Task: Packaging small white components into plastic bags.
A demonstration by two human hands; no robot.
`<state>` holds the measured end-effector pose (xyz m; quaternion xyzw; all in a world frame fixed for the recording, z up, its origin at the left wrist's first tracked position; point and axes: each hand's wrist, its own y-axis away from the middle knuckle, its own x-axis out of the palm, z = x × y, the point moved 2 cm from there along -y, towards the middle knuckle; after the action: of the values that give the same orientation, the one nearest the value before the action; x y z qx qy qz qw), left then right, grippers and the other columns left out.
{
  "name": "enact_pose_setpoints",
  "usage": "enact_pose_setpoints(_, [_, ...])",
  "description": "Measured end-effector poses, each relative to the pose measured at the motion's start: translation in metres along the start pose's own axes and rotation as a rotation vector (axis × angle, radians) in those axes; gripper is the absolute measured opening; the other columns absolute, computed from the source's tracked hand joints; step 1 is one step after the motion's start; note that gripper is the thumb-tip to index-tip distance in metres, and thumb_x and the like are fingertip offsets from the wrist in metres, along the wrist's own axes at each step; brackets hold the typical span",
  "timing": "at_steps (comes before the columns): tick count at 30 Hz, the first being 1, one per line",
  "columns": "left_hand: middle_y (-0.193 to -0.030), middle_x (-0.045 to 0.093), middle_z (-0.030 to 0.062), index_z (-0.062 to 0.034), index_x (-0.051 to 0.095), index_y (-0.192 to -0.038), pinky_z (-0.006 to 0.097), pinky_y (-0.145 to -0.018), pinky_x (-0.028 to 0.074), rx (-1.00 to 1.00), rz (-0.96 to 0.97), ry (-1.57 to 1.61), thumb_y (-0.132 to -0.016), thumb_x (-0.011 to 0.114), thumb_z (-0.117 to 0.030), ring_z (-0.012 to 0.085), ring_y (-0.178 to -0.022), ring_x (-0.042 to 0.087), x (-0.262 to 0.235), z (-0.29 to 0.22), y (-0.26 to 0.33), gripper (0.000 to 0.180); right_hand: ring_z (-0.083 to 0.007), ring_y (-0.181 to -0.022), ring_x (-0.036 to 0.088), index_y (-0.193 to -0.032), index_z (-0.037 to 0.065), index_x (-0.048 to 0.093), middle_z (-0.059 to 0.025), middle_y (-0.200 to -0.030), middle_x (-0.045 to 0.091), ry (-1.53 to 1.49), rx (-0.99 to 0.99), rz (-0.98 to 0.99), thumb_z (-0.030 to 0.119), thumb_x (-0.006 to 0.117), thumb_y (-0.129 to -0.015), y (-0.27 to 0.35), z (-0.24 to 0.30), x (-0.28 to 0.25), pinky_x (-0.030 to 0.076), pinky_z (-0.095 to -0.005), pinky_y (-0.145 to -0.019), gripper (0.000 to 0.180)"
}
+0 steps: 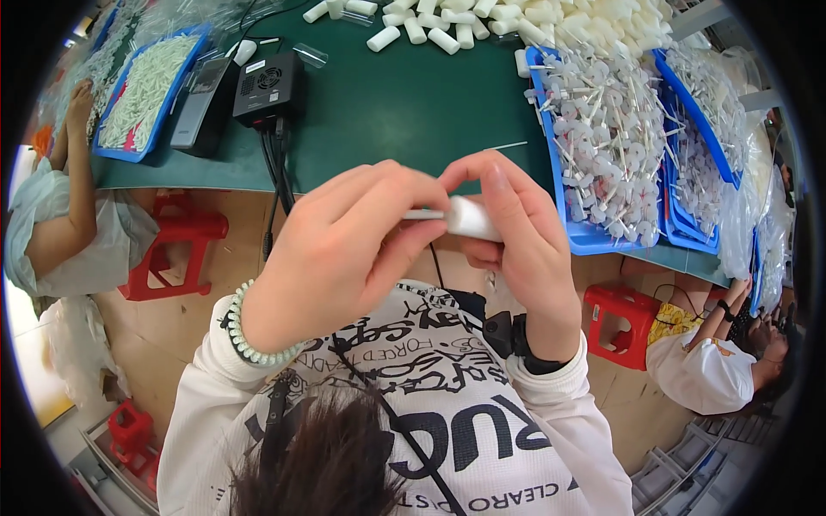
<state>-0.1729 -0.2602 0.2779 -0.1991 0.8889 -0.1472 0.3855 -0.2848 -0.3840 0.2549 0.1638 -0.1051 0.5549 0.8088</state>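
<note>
My left hand (pixel 340 249) pinches a thin white stick (pixel 423 214) between thumb and fingers, just below the table's near edge. My right hand (pixel 520 232) grips a small white cylinder (pixel 471 218), and the stick's end meets the cylinder's left end. Both hands are held close together above my lap. A pale bead bracelet (pixel 245 335) circles my left wrist and a dark band (pixel 538 361) sits on my right wrist.
On the green table (pixel 413 103): a heap of white cylinders (pixel 516 17), blue trays (pixel 594 236) full of stick parts, a black box (pixel 268 86) with cables, another blue tray (pixel 146 86). Co-workers sit left (pixel 60 215) and right (pixel 714 361); red stools (pixel 176 245) stand on the floor.
</note>
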Motion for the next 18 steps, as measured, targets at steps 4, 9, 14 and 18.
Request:
enact_pose_setpoints(4, [-0.086,0.054,0.0086,-0.0011,0.056,-0.093,0.027,-0.058,0.042,-0.245,-0.011,0.247,-0.077,0.055,0.009,0.0178,-0.067,0.052,0.005,0.0,0.001,0.018,-0.0008,-0.055,0.04,-0.106,0.006,0.042,0.0011,-0.077,0.051,-0.231,0.064,0.036,0.02,0.046,-0.094,0.003,-0.004,-0.006,0.028,-0.0138,-0.046,0.019])
enact_pose_setpoints(9, [-0.083,0.053,0.0084,0.0,0.058,-0.094,0.028,-0.056,0.043,-0.171,-0.007,0.079,-0.078,0.056,0.008,0.0194,-0.063,0.052,0.001,0.009,-0.003,0.018,-0.0022,-0.058,0.048,-0.109,0.005,0.039,-0.0003,-0.079,0.054,-0.103,0.034,0.075,0.009,0.056,-0.087,0.008,-0.005,-0.014,0.036,-0.0148,-0.045,0.028])
enact_pose_setpoints(14, [-0.083,0.058,0.0081,-0.0014,0.064,-0.093,0.025,-0.054,0.048,-0.011,-0.17,-0.077,-0.076,0.063,0.006,0.0159,-0.066,0.058,0.005,0.013,-0.003,0.019,-0.008,-0.068,0.06,-0.099,-0.001,0.054,-0.0059,-0.082,0.063,0.27,-0.166,-0.087,0.008,0.064,-0.084,0.005,-0.002,-0.018,0.05,-0.0202,-0.057,0.02])
enact_pose_setpoints(18, [-0.085,0.063,0.0085,-0.0006,0.064,-0.092,0.023,-0.054,0.05,-0.092,-0.239,-0.047,-0.073,0.067,0.006,0.0159,-0.066,0.06,0.007,0.012,-0.003,0.021,-0.0118,-0.073,0.064,-0.099,-0.002,0.059,-0.0094,-0.084,0.066,0.261,-0.179,-0.169,0.004,0.067,-0.081,0.006,-0.003,-0.019,0.053,-0.0232,-0.064,0.021])
